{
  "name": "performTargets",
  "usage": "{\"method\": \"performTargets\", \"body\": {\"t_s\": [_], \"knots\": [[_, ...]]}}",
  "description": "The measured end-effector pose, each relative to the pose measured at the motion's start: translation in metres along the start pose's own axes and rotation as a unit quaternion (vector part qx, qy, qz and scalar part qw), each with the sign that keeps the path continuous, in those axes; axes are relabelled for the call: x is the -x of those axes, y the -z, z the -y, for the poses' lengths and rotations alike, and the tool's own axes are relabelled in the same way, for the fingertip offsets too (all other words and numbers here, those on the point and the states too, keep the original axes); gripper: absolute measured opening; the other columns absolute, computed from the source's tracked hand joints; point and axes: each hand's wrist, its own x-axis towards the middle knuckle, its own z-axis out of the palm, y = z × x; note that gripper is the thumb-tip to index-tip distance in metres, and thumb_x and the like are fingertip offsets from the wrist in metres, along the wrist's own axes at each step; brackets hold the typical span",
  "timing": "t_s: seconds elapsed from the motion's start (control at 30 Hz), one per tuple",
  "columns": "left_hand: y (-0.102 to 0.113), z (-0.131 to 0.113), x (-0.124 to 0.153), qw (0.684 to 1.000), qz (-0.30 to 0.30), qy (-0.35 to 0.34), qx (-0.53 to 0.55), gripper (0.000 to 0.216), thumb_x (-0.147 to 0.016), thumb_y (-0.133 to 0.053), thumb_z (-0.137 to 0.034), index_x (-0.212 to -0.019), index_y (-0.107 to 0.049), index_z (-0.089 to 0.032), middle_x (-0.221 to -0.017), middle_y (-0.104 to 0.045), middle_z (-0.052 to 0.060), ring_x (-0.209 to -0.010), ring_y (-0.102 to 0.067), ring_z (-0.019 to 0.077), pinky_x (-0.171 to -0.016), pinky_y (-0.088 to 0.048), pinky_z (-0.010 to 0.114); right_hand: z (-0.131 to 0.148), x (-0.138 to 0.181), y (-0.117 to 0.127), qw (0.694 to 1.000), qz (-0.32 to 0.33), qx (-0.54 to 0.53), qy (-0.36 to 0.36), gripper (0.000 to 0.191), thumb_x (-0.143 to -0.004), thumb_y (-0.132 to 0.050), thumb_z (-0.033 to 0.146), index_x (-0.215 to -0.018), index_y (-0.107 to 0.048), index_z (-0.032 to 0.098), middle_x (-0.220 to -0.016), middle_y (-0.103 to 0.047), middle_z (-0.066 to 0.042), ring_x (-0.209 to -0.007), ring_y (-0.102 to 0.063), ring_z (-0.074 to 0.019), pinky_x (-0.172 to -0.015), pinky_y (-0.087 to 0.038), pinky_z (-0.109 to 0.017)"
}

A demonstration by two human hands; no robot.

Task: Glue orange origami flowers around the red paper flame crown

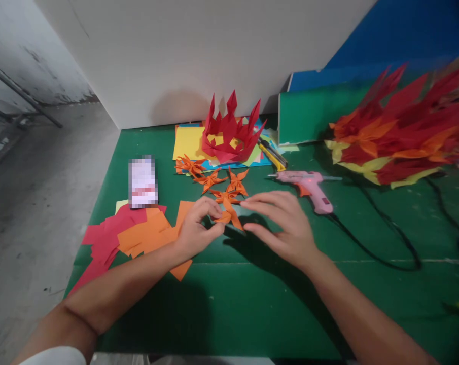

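Note:
My left hand [197,227] pinches a folded orange paper piece [229,217] between thumb and fingers, just above the green table [252,309]. My right hand [281,225] hovers beside it with fingers stretched out and apart, fingertips near the piece's top. Behind the piece lie three finished orange folded stars [214,180] in a loose row. A heap of orange and red paper squares [138,235] lies under and left of my left wrist.
A red spiky paper crown [231,133] sits on coloured sheets [189,142] at the back. A pink glue gun [309,186] with black cord lies to the right, a yellow cutter [273,156] behind it. A large red-orange paper flower [400,134] fills the right. A phone [142,181] lies left.

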Motion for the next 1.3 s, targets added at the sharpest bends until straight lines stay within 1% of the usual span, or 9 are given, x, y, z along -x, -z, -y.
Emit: {"method": "performTargets", "body": {"t_s": [0.13,0.5,0.77,0.83,0.93,1.0,1.13,1.23,1.3], "knots": [[0.002,-0.003,0.0,0.996,0.045,-0.059,-0.049,0.012,-0.074,-0.063,-0.011,-0.071,-0.054,-0.018,-0.071,-0.056,-0.002,-0.069,-0.056,0.0107,-0.061,-0.047,0.023,0.017,-0.001,-0.012,0.997,0.056,-0.01,0.043,0.03,-0.087,-0.06,0.028,-0.117,-0.06,0.028,-0.105,-0.067,-0.005,-0.096,-0.059,-0.0179,-0.082,-0.042,-0.035],[0.002,-0.008,0.002,0.985,0.066,-0.131,-0.091,0.003,-0.083,-0.06,-0.015,-0.083,-0.061,-0.017,-0.081,-0.063,0.004,-0.076,-0.063,0.0119,-0.067,-0.053,0.024,0.02,-0.001,-0.009,0.998,0.04,-0.029,0.037,0.024,-0.085,-0.059,0.019,-0.108,-0.062,0.024,-0.096,-0.069,-0.004,-0.087,-0.059,-0.017,-0.076,-0.045,-0.034],[0.001,-0.01,0.004,0.998,0.051,-0.005,-0.039,0.011,-0.082,-0.065,-0.023,-0.092,-0.06,-0.019,-0.083,-0.067,0.003,-0.068,-0.06,0.0108,-0.064,-0.052,0.024,0.026,-0.005,-0.001,0.994,0.024,-0.107,0.002,0.023,-0.083,-0.056,0.012,-0.101,-0.062,0.024,-0.088,-0.065,-0.003,-0.079,-0.06,-0.0148,-0.068,-0.049,-0.03],[0.001,-0.01,0.004,0.998,0.037,0.02,-0.049,0.016,-0.084,-0.063,-0.022,-0.099,-0.058,-0.02,-0.087,-0.068,0.003,-0.069,-0.06,0.0108,-0.066,-0.052,0.025,0.021,-0.006,0.002,0.989,-0.012,-0.137,-0.056,0.018,-0.082,-0.059,0.013,-0.095,-0.063,0.025,-0.086,-0.064,-0.003,-0.078,-0.06,-0.015,-0.067,-0.05,-0.029],[0.003,-0.01,0.002,0.994,0.019,-0.003,-0.104,0.018,-0.085,-0.057,-0.017,-0.103,-0.056,-0.021,-0.098,-0.066,0.005,-0.091,-0.062,0.0152,-0.083,-0.051,0.032,0.007,-0.008,0.004,0.966,-0.156,-0.153,-0.137,0.013,-0.082,-0.061,0.018,-0.091,-0.062,0.026,-0.086,-0.062,-0.003,-0.083,-0.061,-0.0178,-0.073,-0.053,-0.034],[0.004,-0.009,0.001,0.991,0.016,-0.012,-0.134,0.025,-0.085,-0.055,-0.016,-0.11,-0.052,-0.021,-0.11,-0.063,0.008,-0.107,-0.059,0.0185,-0.092,-0.049,0.037,-0.004,-0.009,0.006,0.947,-0.219,-0.147,-0.181,0.021,-0.082,-0.062,0.022,-0.102,-0.061,0.028,-0.098,-0.063,-0.004,-0.093,-0.062,-0.0204,-0.081,-0.053,-0.039],[0.007,-0.006,0.001,0.971,0.097,0.011,-0.218,0.033,-0.087,-0.054,-0.023,-0.12,-0.048,-0.02,-0.134,-0.05,0.014,-0.129,-0.045,0.0244,-0.103,-0.042,0.046,-0.023,-0.003,0.011,0.961,-0.124,-0.087,-0.232,0.054,-0.081,-0.063,0.03,-0.133,-0.046,0.03,-0.132,-0.054,-0.007,-0.107,-0.06,-0.0233,-0.088,-0.053,-0.042],[0.006,-0.003,0.003,0.93,0.2,0.005,-0.308,0.04,-0.09,-0.05,-0.034,-0.128,-0.045,-0.021,-0.148,-0.037,0.013,-0.141,-0.028,0.0285,-0.112,-0.03,0.052,-0.031,0.004,0.014,0.974,0.014,0.003,-0.226,0.028,-0.086,-0.055,0.036,-0.111,-0.065,0.028,-0.116,-0.066,-0.005,-0.106,-0.062,-0.0242,-0.087,-0.053,-0.042],[0.004,-0.002,0.004,0.9,0.244,0.007,-0.361,0.048,-0.092,-0.047,-0.041,-0.134,-0.041,-0.019,-0.153,-0.031,0.014,-0.144,-0.021,0.03,-0.114,-0.024,0.053,-0.034,0.008,0.018,0.972,0.128,0.022,-0.197,0.027,-0.088,-0.051,0.04,-0.102,-0.07,0.027,-0.114,-0.068,-0.005,-0.108,-0.062,-0.0248,-0.093,-0.05,-0.044]]}}
